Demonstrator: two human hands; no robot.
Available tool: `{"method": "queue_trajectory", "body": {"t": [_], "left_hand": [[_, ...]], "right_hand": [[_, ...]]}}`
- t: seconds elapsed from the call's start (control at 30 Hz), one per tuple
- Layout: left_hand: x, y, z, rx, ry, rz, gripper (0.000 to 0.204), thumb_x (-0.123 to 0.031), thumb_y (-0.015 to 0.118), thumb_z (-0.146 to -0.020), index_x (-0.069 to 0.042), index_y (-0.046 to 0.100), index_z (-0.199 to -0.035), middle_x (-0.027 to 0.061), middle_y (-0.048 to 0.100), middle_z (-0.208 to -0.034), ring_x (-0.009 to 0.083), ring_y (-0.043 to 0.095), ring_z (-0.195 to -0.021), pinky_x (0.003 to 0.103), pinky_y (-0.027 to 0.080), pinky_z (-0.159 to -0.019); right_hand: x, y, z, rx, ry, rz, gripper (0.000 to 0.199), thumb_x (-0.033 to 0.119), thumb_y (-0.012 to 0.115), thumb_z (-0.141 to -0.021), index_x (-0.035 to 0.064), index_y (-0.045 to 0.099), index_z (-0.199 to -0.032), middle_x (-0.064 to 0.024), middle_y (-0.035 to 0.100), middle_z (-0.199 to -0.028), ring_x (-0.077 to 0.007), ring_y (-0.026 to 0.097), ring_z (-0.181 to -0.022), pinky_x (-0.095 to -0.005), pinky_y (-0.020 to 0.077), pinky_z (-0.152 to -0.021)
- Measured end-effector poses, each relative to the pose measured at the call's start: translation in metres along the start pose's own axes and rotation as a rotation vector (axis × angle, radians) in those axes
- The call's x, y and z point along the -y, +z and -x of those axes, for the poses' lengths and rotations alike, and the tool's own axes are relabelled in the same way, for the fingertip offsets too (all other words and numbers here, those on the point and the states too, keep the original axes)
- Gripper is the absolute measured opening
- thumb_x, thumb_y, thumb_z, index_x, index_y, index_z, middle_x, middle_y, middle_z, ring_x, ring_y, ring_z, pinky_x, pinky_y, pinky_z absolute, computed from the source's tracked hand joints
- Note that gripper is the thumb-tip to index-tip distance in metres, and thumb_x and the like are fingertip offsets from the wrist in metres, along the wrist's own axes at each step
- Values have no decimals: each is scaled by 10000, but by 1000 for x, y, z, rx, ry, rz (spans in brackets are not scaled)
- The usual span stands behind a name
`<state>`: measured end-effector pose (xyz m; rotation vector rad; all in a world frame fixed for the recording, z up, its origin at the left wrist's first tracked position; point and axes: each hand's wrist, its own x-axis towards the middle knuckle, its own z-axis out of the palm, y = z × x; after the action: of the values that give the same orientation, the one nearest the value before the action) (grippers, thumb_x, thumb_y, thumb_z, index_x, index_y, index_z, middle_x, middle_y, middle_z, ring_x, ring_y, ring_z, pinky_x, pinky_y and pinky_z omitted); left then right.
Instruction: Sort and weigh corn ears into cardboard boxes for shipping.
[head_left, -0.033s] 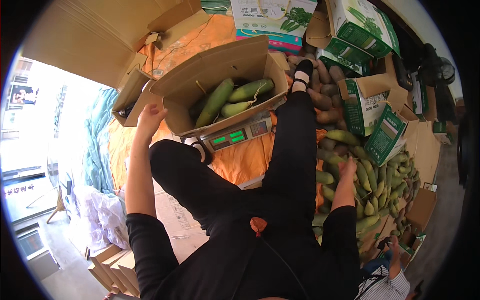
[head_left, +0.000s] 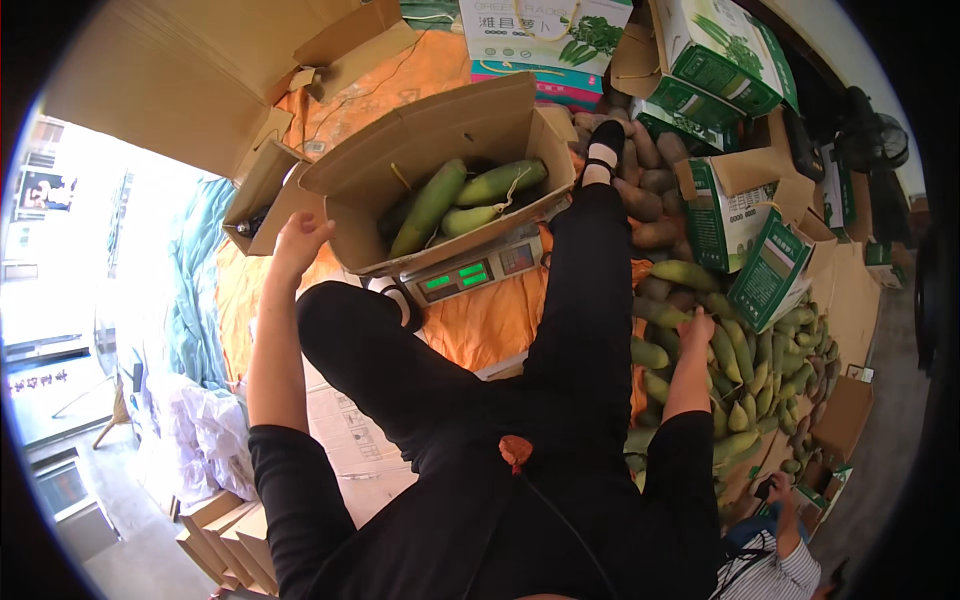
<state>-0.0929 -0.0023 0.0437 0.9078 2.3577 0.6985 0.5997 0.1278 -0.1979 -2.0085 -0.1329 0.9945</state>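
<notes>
An opened cardboard box (head_left: 355, 222) stands tilted on a scale (head_left: 455, 279) with a lit green display. Several green radishes (head_left: 430, 208) lie inside it. My left hand (head_left: 302, 240) hovers by the box's near left corner, fingers loosely bent and nothing in them. On my right, my right hand (head_left: 697, 326) reaches down into a heap of green radishes (head_left: 745, 350). Its fingers are closed around the end of one long green radish (head_left: 662, 312); part of the grip is hidden by the hand.
Green-and-white cartons (head_left: 772, 268) stand beyond the heap. Reddish-brown roots (head_left: 640, 200) lie next to my foot. An orange sheet (head_left: 480, 335) covers the floor under the scale. White plastic bags (head_left: 205, 425) are at left. Another person (head_left: 775, 560) is at lower right.
My right hand has shifted very slightly at the radish heap, and my left hand has dipped a little. The other person's hand at lower right has moved. The box and scale stay put.
</notes>
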Motion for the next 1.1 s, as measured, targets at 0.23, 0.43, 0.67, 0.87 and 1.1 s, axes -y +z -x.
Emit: {"method": "queue_trajectory", "body": {"t": [0.23, 0.43, 0.67, 0.87, 1.1], "left_hand": [[0, 18, -16, 312, -154, -285, 483, -381, 698, -807, 47, 654, -1026, 127, 668, -930, 211, 608, -846, 342, 477, -750], [19, 29, -26, 371, -183, -182, 434, -345, 651, -816, 81, 669, -894, 186, 685, -766, 261, 677, -637, 349, 535, -676], [35, 39, -38, 350, -42, -228, 385, -337, 588, -857, 33, 687, -819, 151, 673, -681, 231, 673, -596, 340, 539, -651], [32, 33, -35, 340, 1, -516, 416, -380, 571, -858, 18, 695, -872, 179, 688, -806, 272, 686, -740, 387, 524, -773], [45, 9, -46, 200, 3, -622, 457, -443, 636, -805, -9, 695, -933, 182, 673, -983, 330, 647, -927, 419, 499, -849]], "right_hand": [[125, 110, 138, 657, -636, 458, 329, 340, 619, -879, 81, 648, -1081, -18, 650, -896, -94, 582, -720, -250, 422, -547], [178, 212, 280, 788, -1179, 1007, 464, 464, 626, -810, 13, 676, -908, -140, 677, -843, -263, 651, -758, -364, 482, -646], [164, 277, 289, 728, -1257, 1440, 422, 403, 612, -782, 14, 692, -925, -207, 664, -967, -325, 654, -891, -406, 511, -784], [151, 271, 299, 689, -1292, 1368, 400, 388, 563, -811, 33, 694, -939, -195, 661, -989, -359, 627, -946, -432, 491, -823], [164, 285, 331, 709, -1351, 1403, 383, 378, 561, -820, 40, 683, -953, -202, 646, -1030, -368, 603, -1001, -457, 479, -853]]}}
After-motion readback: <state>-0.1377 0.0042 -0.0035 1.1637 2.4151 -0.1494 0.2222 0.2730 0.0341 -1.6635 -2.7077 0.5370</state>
